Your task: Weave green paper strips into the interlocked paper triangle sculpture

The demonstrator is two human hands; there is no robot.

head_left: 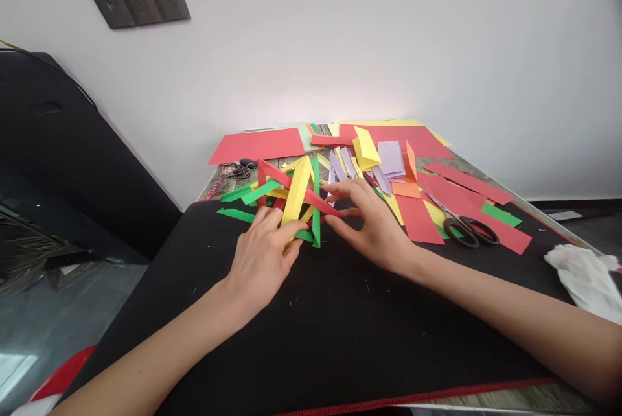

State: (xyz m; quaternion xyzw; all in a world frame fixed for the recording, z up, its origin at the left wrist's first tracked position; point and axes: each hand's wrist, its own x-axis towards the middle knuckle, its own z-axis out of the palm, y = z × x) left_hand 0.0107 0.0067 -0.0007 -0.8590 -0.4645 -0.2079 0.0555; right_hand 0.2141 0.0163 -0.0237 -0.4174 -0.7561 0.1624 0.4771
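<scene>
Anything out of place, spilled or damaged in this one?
Mildly odd: a crumpled white item lies at the black mat's right edge, unlike the coloured paper; stray flecks dot the mat. No spill or damage stands out.

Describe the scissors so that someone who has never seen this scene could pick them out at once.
Over the black mat, find the right hand and look to its right. There the scissors lie across red paper, blades towards the wall. Two dark loop handles set them apart from the flat paper pieces around.

The long yellow paper strip [296, 192] is left of the black-handled metal scissors [460, 219]. The crumpled white cloth [586, 278] is right of both.
</scene>
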